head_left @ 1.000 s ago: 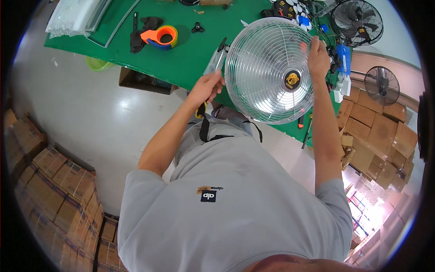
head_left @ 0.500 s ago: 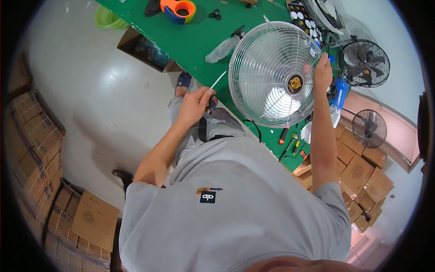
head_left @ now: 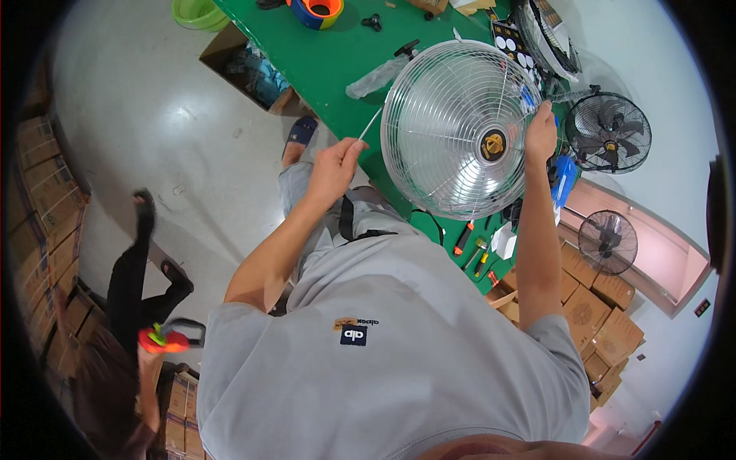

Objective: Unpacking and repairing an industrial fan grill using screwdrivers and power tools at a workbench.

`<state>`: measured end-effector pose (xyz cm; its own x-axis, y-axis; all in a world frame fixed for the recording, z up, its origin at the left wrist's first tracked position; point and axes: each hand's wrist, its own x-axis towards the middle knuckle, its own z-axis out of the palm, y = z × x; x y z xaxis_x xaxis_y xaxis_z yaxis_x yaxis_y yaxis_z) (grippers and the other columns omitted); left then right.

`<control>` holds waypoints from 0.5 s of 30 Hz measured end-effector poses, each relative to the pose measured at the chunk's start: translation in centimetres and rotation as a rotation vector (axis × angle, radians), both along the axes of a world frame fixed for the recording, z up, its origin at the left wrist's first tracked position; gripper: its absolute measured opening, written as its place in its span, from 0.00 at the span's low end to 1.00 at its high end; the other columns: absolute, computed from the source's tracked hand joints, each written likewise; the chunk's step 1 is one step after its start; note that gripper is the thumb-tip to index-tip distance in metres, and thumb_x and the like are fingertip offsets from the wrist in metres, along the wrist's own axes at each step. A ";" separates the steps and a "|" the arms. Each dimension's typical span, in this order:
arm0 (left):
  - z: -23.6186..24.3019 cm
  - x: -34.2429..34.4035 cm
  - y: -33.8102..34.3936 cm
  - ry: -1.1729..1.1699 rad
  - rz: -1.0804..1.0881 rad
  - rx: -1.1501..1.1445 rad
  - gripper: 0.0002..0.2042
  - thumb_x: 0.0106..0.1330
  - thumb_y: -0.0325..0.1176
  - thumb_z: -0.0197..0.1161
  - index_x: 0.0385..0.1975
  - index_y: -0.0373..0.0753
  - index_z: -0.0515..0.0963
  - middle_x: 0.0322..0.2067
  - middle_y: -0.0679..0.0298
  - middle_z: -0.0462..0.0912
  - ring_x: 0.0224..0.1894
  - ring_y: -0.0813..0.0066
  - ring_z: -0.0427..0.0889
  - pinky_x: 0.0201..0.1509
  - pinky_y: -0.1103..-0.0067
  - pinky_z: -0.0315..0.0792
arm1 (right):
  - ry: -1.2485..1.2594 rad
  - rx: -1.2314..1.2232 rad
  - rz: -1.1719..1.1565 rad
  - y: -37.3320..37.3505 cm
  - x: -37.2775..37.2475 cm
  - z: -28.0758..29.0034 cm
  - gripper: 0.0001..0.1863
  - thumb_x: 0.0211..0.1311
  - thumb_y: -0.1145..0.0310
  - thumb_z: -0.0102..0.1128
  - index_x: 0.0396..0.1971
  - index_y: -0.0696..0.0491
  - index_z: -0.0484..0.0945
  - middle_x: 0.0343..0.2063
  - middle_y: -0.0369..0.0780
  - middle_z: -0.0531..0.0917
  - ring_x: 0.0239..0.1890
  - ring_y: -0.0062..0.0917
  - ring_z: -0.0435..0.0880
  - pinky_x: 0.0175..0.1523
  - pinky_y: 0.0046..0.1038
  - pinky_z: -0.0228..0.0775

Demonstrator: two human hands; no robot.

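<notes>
A round silver wire fan grille [head_left: 460, 130] with a yellow and black centre badge stands on the green table [head_left: 322, 61]. My right hand [head_left: 540, 134] grips the grille's right rim. My left hand [head_left: 336, 165] is just off the grille's left side, near the table's edge, pinching a thin white strip [head_left: 370, 124] that points up toward the grille. A clear plastic bag [head_left: 374, 77] lies on the table beside the grille's upper left.
An orange and blue tape roll [head_left: 322, 9] and a green basin [head_left: 195, 11] sit far back. Hand tools [head_left: 475, 249] lie at the table's near edge. Black fans [head_left: 609, 142] and cardboard boxes [head_left: 590, 307] stand right. Another person [head_left: 115, 322] holds a red tool [head_left: 161, 339] lower left.
My left hand has come off the grille's left rim and now holds the white strip beside it. My head has shifted, and another person has come into view at the lower left.
</notes>
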<state>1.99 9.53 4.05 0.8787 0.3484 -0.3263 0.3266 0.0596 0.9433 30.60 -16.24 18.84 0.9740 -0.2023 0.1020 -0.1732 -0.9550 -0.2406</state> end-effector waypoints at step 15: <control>-0.4 1.0 -5.8 -0.014 0.269 -0.199 0.16 0.79 0.41 0.55 0.44 0.35 0.83 0.15 0.64 0.71 0.18 0.77 0.72 0.25 0.73 0.67 | -0.074 0.015 0.017 1.0 -1.7 0.8 0.37 0.73 0.38 0.33 0.43 0.54 0.84 0.31 0.47 0.88 0.40 0.46 0.86 0.52 0.43 0.73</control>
<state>2.98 3.74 3.60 0.7690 0.4991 -0.3993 0.2609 0.3251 0.9089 28.94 -15.29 19.63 0.9671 -0.1882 0.1713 -0.1384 -0.9538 -0.2668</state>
